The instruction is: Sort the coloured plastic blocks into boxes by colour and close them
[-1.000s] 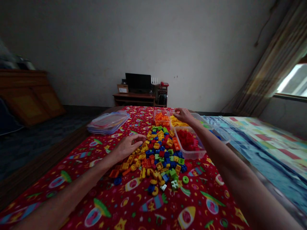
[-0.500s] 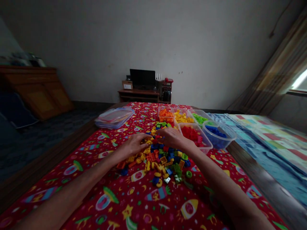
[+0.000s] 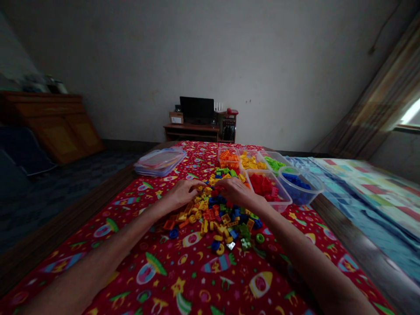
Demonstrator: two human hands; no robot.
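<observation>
On a red rocket-print tablecloth sits a heap of mixed toy bricks, with a stack of plastic lids beyond it on the left and, on the right, a round tub of blue bricks, a rectangular tub of red bricks and three farther tubs of orange, yellow and lime-green bricks. Over the heap, the left hand has thumb and fingers narrowly apart and the right hand has fingers curled downward, though I cannot tell whether either holds a brick. A green ring lies by the near right edge.
</observation>
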